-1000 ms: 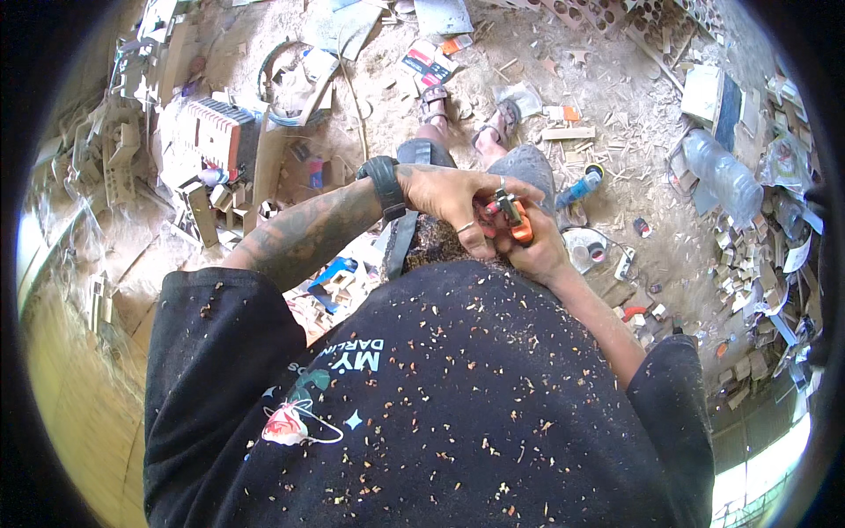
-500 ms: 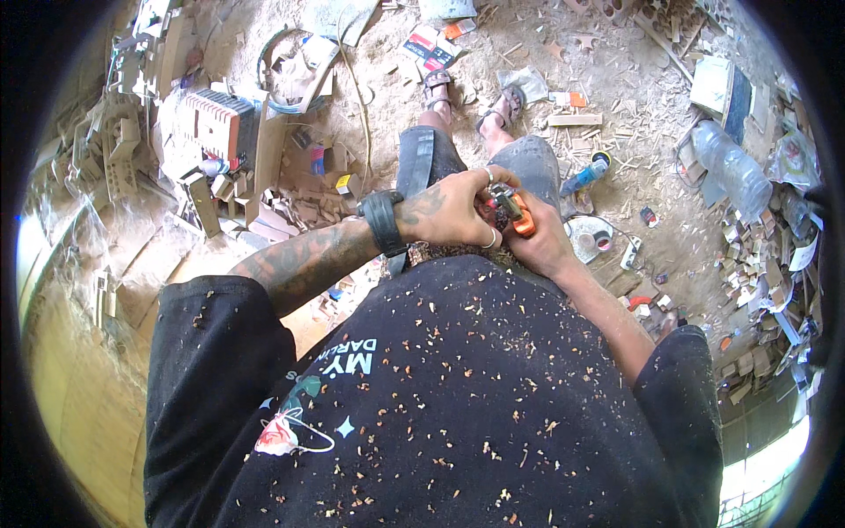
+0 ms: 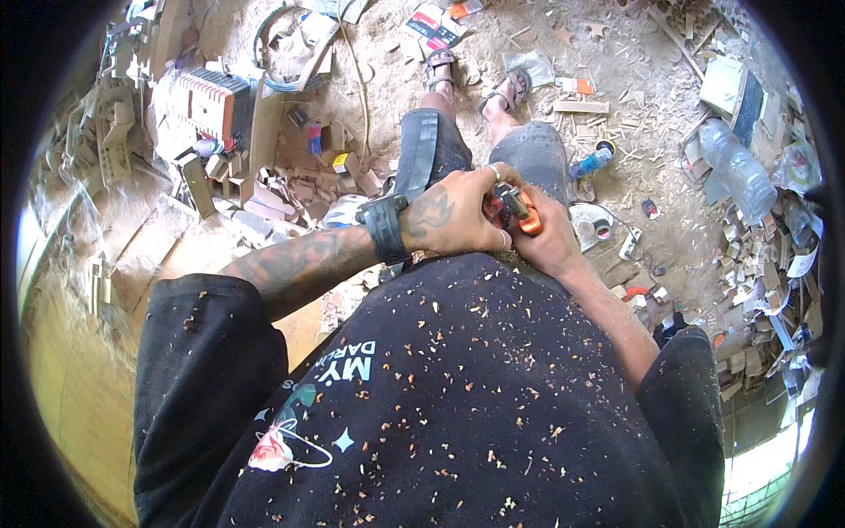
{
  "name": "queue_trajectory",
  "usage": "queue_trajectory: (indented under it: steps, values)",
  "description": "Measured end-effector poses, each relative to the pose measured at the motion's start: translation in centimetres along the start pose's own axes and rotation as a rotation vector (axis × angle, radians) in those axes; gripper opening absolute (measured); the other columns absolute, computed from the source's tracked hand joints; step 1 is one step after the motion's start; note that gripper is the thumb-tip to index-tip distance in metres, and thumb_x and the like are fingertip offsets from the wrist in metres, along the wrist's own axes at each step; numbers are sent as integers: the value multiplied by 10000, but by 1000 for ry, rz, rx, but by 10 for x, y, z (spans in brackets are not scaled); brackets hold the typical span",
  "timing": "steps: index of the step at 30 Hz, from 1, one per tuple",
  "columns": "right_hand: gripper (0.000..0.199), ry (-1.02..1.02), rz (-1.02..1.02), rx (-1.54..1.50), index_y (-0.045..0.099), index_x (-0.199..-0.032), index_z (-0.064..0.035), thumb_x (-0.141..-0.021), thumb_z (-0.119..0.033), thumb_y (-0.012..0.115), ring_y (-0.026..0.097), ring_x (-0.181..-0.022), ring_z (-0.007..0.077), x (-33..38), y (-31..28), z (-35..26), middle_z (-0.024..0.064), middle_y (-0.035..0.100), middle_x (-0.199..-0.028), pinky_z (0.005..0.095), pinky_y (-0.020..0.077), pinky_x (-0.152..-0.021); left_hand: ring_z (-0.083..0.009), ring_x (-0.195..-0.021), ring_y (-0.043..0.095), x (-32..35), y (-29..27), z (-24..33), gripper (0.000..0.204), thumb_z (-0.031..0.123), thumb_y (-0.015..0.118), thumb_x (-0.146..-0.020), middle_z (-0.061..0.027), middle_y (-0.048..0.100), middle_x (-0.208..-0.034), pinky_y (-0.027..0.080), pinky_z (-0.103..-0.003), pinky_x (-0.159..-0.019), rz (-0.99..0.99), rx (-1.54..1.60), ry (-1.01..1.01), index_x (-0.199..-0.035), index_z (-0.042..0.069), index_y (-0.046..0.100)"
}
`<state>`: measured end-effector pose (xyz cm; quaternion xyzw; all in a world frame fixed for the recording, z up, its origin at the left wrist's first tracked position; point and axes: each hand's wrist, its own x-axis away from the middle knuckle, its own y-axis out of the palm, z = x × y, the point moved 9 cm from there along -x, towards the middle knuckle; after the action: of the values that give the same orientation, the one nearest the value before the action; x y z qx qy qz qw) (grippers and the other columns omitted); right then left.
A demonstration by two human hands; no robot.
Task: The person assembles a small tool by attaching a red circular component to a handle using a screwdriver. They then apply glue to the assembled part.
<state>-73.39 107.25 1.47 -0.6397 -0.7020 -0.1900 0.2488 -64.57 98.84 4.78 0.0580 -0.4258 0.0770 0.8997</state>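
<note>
In front of my lap, both hands meet around a small tool (image 3: 530, 220) with an orange body and a dark, metallic part. Its exact kind is hard to tell because fingers cover much of it. My right hand (image 3: 553, 239) is closed around the orange side. From the left, my left hand (image 3: 451, 216) curls its fingers and thumb against the dark end; what lies inside that grip is mostly hidden. A black watch (image 3: 385, 229) circles my left wrist. Wood shavings lie scattered over my black shirt (image 3: 475, 378).
An orange-and-grey ribbed case (image 3: 209, 106) stands at the left among wood offcuts. Beyond my right knee lies a blue cylindrical power tool (image 3: 591, 163). At the right are a large clear plastic bottle (image 3: 738, 165) and a pile of wood blocks (image 3: 748, 273). Chips litter the floor.
Both hands stay together on the orange tool and appear slightly lower and farther right. The whole view has shifted a little; the grip looks much the same.
</note>
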Motion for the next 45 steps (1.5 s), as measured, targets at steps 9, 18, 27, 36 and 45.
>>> queue_trajectory:
  steps: [9,18,27,36,45]
  values:
    - [331,154,57,117,586,-1077,6,-777,-97,678,627,-945,463,0,1,18,269,643,-975,493,499,-810,-326,-845,704,-17,-11,-19,576,211,765,-693,-170,696,-837,533,-423,-777,345,-228,-64,-1215,69,568]
    - [331,5,19,140,539,-1042,-2,-752,-109,658,599,-940,479,-10,-1,-1,252,619,-967,512,484,-809,-194,-950,641,-25,-19,-8,999,168,847,-722,-134,658,-1102,527,-344,-858,-328,7,135,-1527,57,265]
    - [410,-86,-15,138,588,-1085,-5,-692,-93,670,617,-933,456,4,9,4,239,634,-990,485,511,-816,-165,-970,619,-4,28,-11,1102,-51,733,-725,-118,612,-1151,542,-308,-870,-680,471,171,-1589,106,67]
    - [371,-54,-16,37,590,-1083,-9,-719,-62,639,616,-951,435,8,27,27,224,645,-978,463,500,-829,-127,-894,609,-4,29,-40,747,114,757,-743,-68,650,-1031,521,-292,-836,-266,217,135,-1418,60,440]
    - [263,23,-80,120,546,-962,-4,-728,-66,648,601,-881,455,21,43,49,230,604,-875,488,478,-753,-201,-929,656,4,45,-59,748,136,763,-711,-144,669,-1061,525,-340,-850,-145,120,-3,-1389,50,458]
